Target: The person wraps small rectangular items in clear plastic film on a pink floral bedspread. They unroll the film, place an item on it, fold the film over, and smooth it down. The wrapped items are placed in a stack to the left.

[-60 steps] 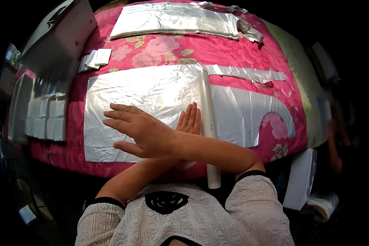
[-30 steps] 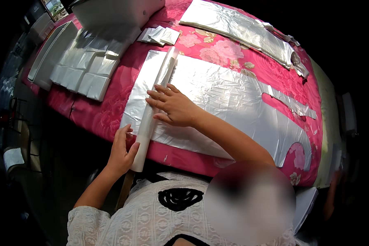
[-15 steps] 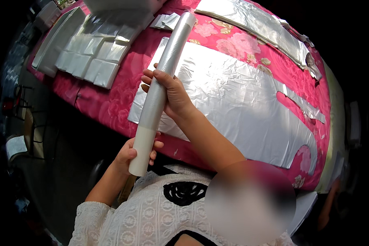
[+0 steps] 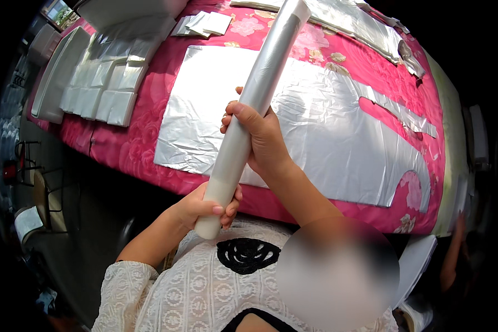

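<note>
A long roll of translucent silvery plastic film (image 4: 254, 94) slants up and away in front of me. Its near end is paler and its far end reaches the top edge. My left hand (image 4: 207, 207) is wrapped round the lower end, thumb on top. Higher up, around the middle, my right hand (image 4: 260, 130) grips it with the thumb across the front. Beneath the roll, a flat stack of whitish plastic carrier bags (image 4: 315, 149) with cut-out handles lies on the table, partly hidden by the roll and my right arm.
A pink flowered cloth (image 4: 133, 149) covers the table. Folded plastic packets (image 4: 113, 83) stand in rows at the left, beside a white bin (image 4: 58, 77). A few loose packets (image 4: 202, 24) and another bag stack (image 4: 359, 30) lie farther back. Another person's arm (image 4: 454, 254) shows at the right.
The roll and both hands have shifted to the right in the picture. My left hand sits a little higher along the roll's lower end. Both hands keep their hold.
</note>
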Demonstrator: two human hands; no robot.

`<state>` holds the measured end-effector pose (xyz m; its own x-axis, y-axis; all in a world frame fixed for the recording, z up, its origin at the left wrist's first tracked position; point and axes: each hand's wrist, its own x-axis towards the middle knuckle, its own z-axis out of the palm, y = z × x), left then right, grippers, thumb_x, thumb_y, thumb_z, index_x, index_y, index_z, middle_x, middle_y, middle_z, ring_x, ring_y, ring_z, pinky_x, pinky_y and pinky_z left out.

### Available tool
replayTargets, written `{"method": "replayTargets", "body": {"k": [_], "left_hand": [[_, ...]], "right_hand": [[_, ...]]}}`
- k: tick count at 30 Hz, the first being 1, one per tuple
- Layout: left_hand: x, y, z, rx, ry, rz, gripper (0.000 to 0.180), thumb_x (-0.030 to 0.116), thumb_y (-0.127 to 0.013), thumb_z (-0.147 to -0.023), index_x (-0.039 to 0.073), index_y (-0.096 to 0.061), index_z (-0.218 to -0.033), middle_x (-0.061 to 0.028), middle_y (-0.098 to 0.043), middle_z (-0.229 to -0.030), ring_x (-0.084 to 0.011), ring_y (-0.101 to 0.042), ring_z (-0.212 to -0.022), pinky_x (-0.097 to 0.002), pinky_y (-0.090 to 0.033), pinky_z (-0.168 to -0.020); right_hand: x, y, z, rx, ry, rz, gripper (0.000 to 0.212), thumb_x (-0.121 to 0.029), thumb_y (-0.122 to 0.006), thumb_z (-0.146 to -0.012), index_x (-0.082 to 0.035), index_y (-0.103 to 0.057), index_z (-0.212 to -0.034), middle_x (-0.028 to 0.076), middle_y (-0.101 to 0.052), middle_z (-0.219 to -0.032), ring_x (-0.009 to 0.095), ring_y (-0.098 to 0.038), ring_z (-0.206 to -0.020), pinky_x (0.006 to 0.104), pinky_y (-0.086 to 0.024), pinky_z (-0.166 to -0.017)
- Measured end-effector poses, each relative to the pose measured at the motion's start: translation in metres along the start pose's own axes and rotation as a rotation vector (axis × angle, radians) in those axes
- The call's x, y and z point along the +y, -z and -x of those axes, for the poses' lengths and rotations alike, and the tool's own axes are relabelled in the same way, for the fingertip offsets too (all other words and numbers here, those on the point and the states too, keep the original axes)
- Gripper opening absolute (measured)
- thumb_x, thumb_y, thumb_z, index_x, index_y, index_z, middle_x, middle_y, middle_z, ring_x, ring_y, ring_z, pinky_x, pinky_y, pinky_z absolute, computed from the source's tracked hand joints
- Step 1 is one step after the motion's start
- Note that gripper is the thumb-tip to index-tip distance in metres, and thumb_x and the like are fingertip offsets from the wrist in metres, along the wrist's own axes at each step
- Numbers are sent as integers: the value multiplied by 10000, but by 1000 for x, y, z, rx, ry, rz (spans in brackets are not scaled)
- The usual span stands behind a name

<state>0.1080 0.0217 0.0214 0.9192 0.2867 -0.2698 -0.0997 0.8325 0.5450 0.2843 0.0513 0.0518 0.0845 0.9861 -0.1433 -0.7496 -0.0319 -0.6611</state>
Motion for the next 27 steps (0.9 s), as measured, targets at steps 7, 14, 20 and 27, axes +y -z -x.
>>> {"method": "replayTargets", "body": {"k": [7, 14, 20, 27], "left_hand": [[-3, -5, -21, 545, -124, -610, 641, 511, -594, -802, 25, -423, -1183, -81, -568, -899, -144, -575, -772, -290, -498, -674], [-2, 11, 14, 396, 249, -499, 667, 595, -629, -745, 39, -514, -1095, -51, -564, -761, -129, -558, -619, -271, -483, -550], [-15, 22, 39, 335, 375, -350, 756, 594, -719, -656, 12, -546, -1107, -40, -560, -695, -112, -536, -554, -247, -439, -501], [-20, 20, 41, 380, 350, -402, 732, 564, -726, -664, 6, -545, -1102, -48, -567, -703, -113, -544, -566, -254, -448, -512]], "right_hand": [[39, 28, 10, 160, 23, 285, 627, -162, -716, -757, 45, -327, -1204, 117, -521, -929, 178, -592, -805, 307, -516, -712], [-25, 99, -44, 301, 21, 138, 543, -159, -683, -775, 33, -388, -1188, 113, -562, -966, 202, -568, -925, 331, -474, -834], [-95, 147, -53, 386, 84, 698, 324, -258, -610, -846, -15, -546, -1049, 63, -595, -849, 50, -530, -660, 174, -418, -516], [-87, 135, -40, -17, -226, 991, 203, -243, -680, -819, -47, -628, -823, -11, -564, -639, 40, -495, -542, 180, -380, -473]]}}
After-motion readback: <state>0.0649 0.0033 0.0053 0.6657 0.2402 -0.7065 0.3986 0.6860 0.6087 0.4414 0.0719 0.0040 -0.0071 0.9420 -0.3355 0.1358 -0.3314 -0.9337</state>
